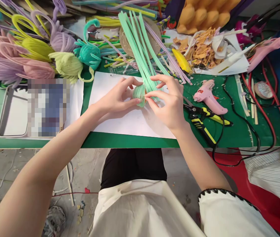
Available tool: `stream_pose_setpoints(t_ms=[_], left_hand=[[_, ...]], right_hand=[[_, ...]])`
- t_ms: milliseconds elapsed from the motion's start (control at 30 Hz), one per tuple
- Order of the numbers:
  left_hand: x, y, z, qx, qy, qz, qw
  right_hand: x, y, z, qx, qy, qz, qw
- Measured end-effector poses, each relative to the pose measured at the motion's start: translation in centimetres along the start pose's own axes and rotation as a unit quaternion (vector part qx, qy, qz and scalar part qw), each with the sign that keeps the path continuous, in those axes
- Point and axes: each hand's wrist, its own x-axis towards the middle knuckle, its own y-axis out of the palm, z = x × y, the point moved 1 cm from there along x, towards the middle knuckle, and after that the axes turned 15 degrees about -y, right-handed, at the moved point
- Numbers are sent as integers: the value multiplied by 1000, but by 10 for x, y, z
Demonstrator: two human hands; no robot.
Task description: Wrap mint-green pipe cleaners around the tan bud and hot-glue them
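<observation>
Over a white sheet of paper [110, 120], a bundle of mint-green pipe cleaners [140, 49] fans away from me. Its near end curves into a rounded, ribbed piece [139, 93] between my hands. My left hand [121, 95] is closed on the left side of that end, thumb below and index finger above. From the right, my right hand [168, 98] pinches at the end with thumb and index finger, its other fingers bent over the strands. A small orange-brown spot shows at its fingertips; what it is I cannot make out.
Pipe-cleaner bundles [37, 49] crowd the back left. A phone-like device [47, 108] lies left. On the right are yellow-black cutters [201, 120], a pink glue gun [210, 97], another glue gun [266, 52], cables [269, 108], a yellow comb [181, 61] and brown scraps [199, 47].
</observation>
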Motion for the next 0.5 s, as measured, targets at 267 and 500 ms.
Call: stream_pose_setpoints(t_ms=[267,500], left_hand=[[3,1,1,-6,10,7,1000],[3,2,3,-17,11,1,1000]], right_hand=[[-2,3,-3,45,13,-9,999],[-2,4,-2,71,16,-20,997]])
